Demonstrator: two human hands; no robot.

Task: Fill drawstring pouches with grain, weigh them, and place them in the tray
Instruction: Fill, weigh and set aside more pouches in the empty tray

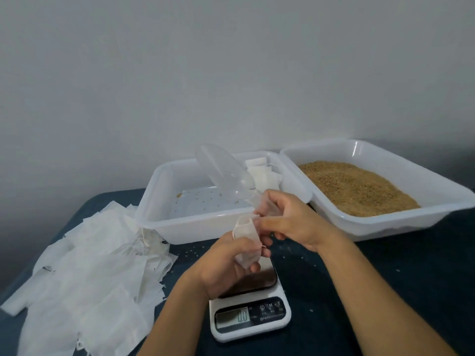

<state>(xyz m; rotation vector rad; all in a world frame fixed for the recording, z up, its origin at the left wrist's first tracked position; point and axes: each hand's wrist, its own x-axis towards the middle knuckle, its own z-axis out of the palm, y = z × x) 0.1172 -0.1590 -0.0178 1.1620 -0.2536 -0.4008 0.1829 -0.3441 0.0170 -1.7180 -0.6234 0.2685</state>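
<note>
Two hands work above the scale [250,308], which reads zero: left hand [226,263] grips a pouch [246,242], right hand [288,222] holds the scoop [223,173] and pinches the pouch's mouth. Filling seems underway; next, scooping grain [357,188] beyond.

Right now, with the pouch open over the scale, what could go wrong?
1. The scoop points up and away from the pouch; tipping it may spill grain onto the scale.
2. The right hand holds both scoop and pouch rim, so its grip could slip.
</note>
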